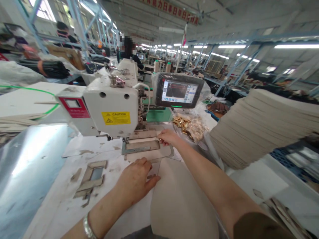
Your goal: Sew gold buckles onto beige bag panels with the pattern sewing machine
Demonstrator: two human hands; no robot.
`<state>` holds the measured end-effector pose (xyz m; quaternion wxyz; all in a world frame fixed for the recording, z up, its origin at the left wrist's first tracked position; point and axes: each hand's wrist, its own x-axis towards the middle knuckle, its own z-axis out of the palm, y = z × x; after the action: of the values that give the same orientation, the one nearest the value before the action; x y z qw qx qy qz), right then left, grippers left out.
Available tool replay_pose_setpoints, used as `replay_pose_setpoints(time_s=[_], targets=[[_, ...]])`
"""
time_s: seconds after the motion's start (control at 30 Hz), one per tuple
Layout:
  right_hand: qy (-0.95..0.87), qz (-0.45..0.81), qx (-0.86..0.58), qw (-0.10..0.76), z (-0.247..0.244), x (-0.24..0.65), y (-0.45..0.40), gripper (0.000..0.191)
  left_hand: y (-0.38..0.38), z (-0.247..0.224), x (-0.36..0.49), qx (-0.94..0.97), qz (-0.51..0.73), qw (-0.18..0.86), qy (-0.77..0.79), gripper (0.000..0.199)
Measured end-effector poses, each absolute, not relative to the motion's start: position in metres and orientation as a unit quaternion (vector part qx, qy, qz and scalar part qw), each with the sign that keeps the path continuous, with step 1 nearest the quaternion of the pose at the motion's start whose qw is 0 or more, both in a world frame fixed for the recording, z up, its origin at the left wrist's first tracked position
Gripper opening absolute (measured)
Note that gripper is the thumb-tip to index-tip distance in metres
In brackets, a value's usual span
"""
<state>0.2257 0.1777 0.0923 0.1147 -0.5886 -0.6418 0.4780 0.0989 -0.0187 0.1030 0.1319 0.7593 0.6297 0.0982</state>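
My right hand [167, 137] reaches to the right end of the metal clamp frame [141, 151] under the sewing machine head [112, 103]. Its fingers are pinched at the end of a thin pale strip [142, 140], where something small and shiny shows; the fingertips partly hide it. A large beige panel [181, 199] lies in front of me, running from the table toward my body. Beside its left edge rests my left hand [136, 177], palm down, fingers loosely bent and thumb apart, with nothing visible in its grasp.
A loose metal frame [91, 177] lies on the white table to the left. Behind my right hand sit a control screen [178, 91] and a plastic bag of gold-coloured hardware [189, 126]. A tall stack of beige panels [261, 126] leans at right. A person [128, 49] sits beyond.
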Motion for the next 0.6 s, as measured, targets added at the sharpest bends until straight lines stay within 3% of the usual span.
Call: replay_pose_setpoints(time_s=[0.2,0.37,0.43,0.6], targets=[[-0.63,0.494,-0.587,0.119,0.094,0.229,0.173,0.02,-0.015,0.097,0.129,0.743,0.079,0.134,0.651,0.033],[-0.657,0.474,-0.576,0.11,0.091,0.233,0.161,0.02,-0.017,0.103,0.142,0.726,0.054,0.187,0.66,0.024],[-0.695,0.404,-0.583,0.116,0.093,0.236,0.158,0.016,-0.018,0.104,0.144,0.724,0.052,0.186,0.661,0.02],[-0.771,0.091,-0.61,0.16,0.129,0.27,0.144,0.013,-0.019,0.104,0.148,0.73,0.047,0.188,0.656,0.014]])
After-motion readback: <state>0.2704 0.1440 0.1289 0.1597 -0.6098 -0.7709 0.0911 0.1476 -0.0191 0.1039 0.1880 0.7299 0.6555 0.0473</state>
